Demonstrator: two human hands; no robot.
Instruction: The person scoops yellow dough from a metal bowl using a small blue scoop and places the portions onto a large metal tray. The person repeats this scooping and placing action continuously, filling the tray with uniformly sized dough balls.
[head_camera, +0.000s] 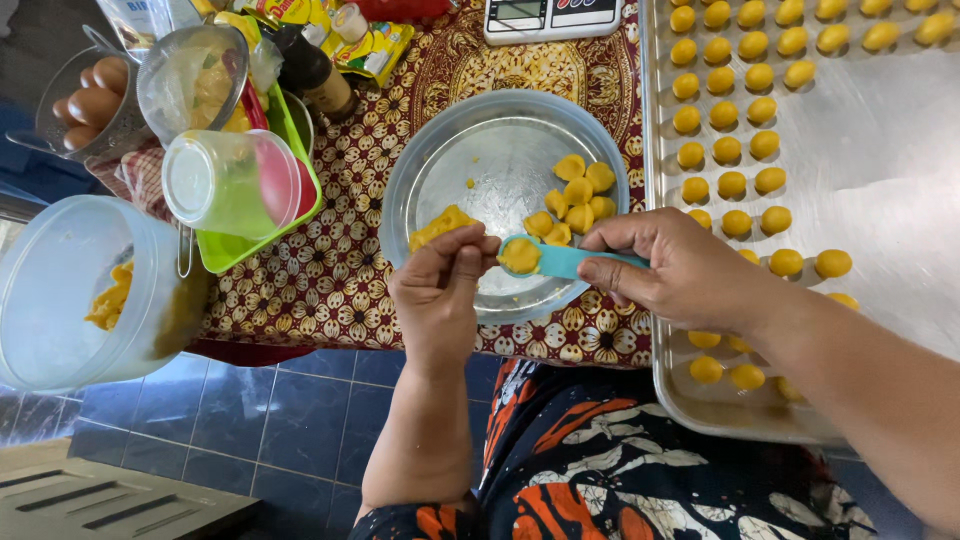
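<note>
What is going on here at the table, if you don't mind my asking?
A person is portioning yellow dough. The right hand holds a small turquoise measuring spoon packed with dough, while the left hand holds a lump of dough and touches the spoon's bowl. Both work over a round metal pan that holds several shaped pieces. To the right, a metal baking tray carries rows of finished yellow balls.

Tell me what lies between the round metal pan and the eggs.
In the head view, a green tray with a clear lidded cup lies between the pan and eggs.
</note>
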